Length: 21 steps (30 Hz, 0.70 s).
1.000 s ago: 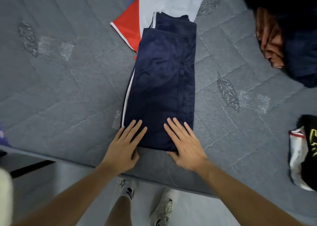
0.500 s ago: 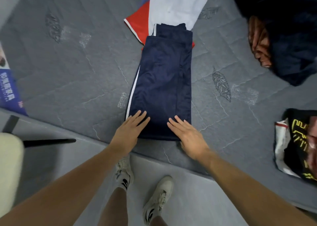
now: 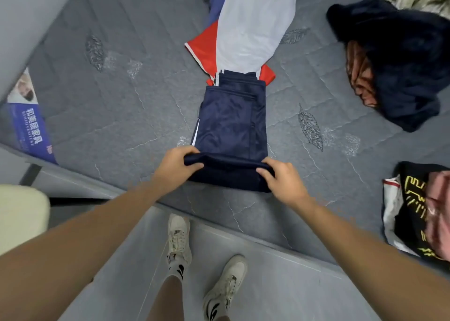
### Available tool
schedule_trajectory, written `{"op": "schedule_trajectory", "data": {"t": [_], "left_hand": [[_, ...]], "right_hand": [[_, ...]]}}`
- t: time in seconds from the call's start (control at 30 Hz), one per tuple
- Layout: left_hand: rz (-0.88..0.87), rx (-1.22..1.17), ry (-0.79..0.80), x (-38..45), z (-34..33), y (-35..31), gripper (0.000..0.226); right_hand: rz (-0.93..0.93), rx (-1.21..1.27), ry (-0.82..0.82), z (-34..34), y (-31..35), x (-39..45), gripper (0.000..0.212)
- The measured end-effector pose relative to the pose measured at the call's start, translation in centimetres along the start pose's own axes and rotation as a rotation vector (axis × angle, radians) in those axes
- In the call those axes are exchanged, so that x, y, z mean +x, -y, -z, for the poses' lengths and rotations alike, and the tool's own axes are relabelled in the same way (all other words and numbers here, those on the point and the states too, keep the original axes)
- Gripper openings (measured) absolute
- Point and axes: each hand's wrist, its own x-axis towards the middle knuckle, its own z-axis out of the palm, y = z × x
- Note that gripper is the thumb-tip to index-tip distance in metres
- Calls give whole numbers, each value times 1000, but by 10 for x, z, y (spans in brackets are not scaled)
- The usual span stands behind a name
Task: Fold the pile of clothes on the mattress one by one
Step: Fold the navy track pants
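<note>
Grey mattress point(image 3: 117, 116); one navy garment point(image 3: 231, 125), two hands point(image 3: 174, 166) point(image 3: 283, 178), fingers gripping its near edge.

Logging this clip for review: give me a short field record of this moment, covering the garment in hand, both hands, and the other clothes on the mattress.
garment in hand: navy trousers, folded into a long strip, white side stripe, near end lifted
left hand: left hand grips the near left corner
right hand: right hand grips the near right corner
surface: grey quilted mattress
under far end: red garment and white garment
unfolded pile: dark pile, upper right
right edge: black garment with yellow print
</note>
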Motion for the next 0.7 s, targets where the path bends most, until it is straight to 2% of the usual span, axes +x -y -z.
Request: {"op": "schedule_trajectory", "data": {"t": [0.13,0.4,0.5,0.57,0.6,0.67,0.7], "left_hand": [[4,-111,-83,64,22,-25,21],[36,-159,-287,201,28,-48,26],[182,-273,-272,205,12,-33,58],[281,-377,-208,194,3,-10,78],[307,-377,-203,189,-2,6,85],[341,-289,-164,184,-9,30,84],[346,-265,-131,183,-9,30,74]], "right_hand": [[-8,43,-151,33,14,60,20],[-89,13,-296,57,20,196,22],[-253,159,-382,40,10,208,43],[-456,280,-391,25,-1,197,67],[-556,349,-374,18,-6,189,70],[-684,509,-315,2,-15,174,50],[-685,551,-290,-4,-17,170,36]]}}
